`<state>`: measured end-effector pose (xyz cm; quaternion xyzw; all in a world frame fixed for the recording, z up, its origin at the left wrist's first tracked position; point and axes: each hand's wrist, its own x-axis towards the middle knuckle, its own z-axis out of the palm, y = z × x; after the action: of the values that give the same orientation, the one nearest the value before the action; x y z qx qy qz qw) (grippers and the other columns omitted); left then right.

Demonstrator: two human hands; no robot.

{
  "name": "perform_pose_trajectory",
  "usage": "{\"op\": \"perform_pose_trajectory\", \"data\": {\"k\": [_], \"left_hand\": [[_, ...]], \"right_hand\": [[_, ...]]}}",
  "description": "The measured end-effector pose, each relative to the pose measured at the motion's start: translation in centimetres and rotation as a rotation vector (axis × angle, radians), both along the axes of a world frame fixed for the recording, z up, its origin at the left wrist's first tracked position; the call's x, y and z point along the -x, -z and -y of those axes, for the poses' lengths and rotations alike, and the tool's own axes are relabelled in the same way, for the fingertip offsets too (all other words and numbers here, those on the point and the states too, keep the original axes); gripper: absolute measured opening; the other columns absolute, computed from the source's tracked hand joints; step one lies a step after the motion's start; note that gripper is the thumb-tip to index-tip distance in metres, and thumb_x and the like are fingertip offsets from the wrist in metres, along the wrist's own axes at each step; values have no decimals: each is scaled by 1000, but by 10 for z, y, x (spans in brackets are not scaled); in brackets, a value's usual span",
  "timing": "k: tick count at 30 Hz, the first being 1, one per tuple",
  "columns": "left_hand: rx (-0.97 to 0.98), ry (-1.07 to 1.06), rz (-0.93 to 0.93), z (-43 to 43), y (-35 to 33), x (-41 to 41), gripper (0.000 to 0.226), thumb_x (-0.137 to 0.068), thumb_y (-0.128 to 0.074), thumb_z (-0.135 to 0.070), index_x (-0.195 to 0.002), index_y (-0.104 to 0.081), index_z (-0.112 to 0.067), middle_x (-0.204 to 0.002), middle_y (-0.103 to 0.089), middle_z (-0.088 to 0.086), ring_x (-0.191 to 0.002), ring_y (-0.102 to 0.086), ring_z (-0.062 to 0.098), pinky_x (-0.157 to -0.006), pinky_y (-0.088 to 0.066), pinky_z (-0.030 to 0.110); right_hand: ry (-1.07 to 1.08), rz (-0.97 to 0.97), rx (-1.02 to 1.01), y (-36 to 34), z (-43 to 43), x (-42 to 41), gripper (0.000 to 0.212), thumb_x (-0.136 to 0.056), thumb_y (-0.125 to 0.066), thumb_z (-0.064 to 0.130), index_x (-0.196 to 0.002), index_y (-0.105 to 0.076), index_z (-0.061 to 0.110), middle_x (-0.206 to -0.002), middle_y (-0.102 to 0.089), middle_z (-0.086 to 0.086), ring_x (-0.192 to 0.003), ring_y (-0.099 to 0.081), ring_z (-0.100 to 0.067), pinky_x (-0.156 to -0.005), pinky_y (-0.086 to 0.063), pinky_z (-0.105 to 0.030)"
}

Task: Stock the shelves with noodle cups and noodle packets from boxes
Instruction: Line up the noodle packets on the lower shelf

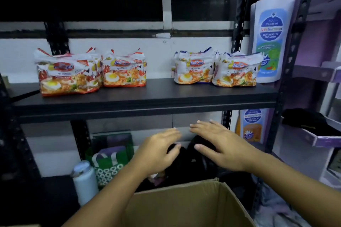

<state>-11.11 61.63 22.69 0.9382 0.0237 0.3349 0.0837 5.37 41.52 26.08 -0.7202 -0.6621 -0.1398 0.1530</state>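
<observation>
Noodle multipacks stand on the black shelf [147, 97]. Red-trimmed packs sit at the left [66, 73] and centre-left [124, 71], with another partly hidden behind them. Two blue-trimmed packs stand at the right [194, 69] [237, 70]. An open cardboard box [184, 206] is below, its inside mostly out of sight. My left hand [156, 151] and my right hand [219, 145] hover side by side, palms down with fingers straight, under the shelf and over the box. Neither holds anything.
A large white pump bottle [271, 38] stands at the shelf's right end by the black upright [297, 42]. Below are a green patterned bag [108, 162], a white flask [84, 180], dark bags [193, 164] and an orange-labelled bottle [251, 125]. Purple shelving [323, 134] stands to the right.
</observation>
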Motion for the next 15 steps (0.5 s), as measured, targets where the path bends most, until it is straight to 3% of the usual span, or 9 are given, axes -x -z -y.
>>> {"op": "perform_pose_trajectory", "data": {"k": [6,9,11,15], "left_hand": [[149,-60,-356,1,83,38,59,-94,-47,-59,-134,-68,-22,-134,-69,-6,-122,-63,13,-103,-51,34],[232,-68,-536,7,125,50,55,-96,-56,-56,-136,-67,-19,-137,-66,-3,-126,-61,17,-106,-49,34],[277,-84,-657,11,152,53,54,-98,-63,-50,-141,-63,-18,-144,-61,0,-132,-56,17,-110,-43,29],[340,-94,-885,16,209,46,58,-96,-66,-48,-144,-59,-16,-146,-60,2,-134,-54,19,-109,-41,25]], "right_hand": [[-9,-83,182,73,2,27,52,-101,-45,60,-145,-56,34,-147,-56,15,-140,-43,-2,-124,-21,-36],[50,-142,371,123,-1,29,70,-92,-38,78,-141,-59,33,-143,-61,12,-133,-53,-12,-114,-38,-36],[101,-183,488,154,-1,29,79,-86,-36,87,-144,-55,36,-145,-58,12,-135,-52,-14,-112,-42,-37],[85,-349,699,212,1,28,58,-92,-62,62,-142,-56,35,-141,-59,15,-128,-55,-11,-104,-43,-29]]}}
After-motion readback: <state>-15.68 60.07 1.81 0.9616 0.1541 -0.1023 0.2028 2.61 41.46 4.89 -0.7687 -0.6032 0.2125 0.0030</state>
